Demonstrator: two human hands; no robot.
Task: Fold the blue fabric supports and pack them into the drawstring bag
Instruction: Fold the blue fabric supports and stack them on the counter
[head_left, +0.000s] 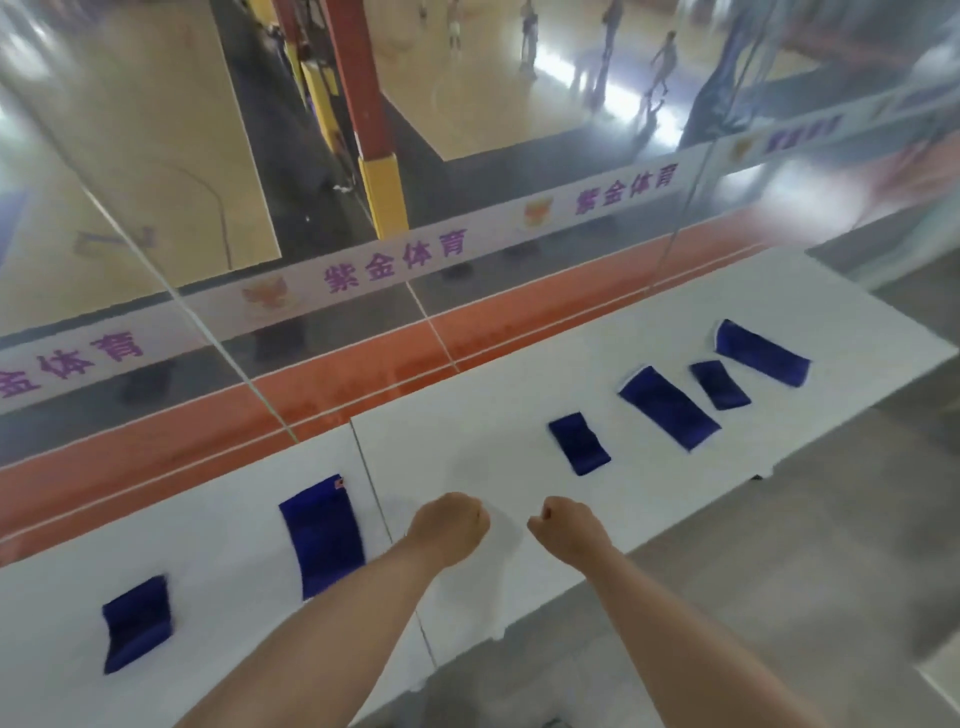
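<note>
Blue marks everything we have to handle: six flat, rectangular blue fabric supports (667, 408) lie spread along the white table top (493, 415), none touching another. Two sit left of the seam between the table sections: a short creased piece (137, 621) at the near left and a longer sleeve (322, 535) just beside the seam. Four run away to the right: a short piece (579, 442), the long one with a pale edge already pointed out, another short piece (719, 384), and a far long sleeve (761, 352). That makes three long and three short by our count.

Our left hand (449, 525) and right hand (563, 525) hover close together above the near table edge, each curled into a fist, and we see nothing in either. A faint pale shape lies on the table between them. Whether that is the drawstring bag we cannot tell, and no bag shows plainly anywhere.

We judge these supports light, soft and limp, likely stretchy, so they should fold without resistance but may spring open. Pinching one short end with both hands and bringing it over to the opposite end looks the surest hold. The smooth table may let them slide.
</note>
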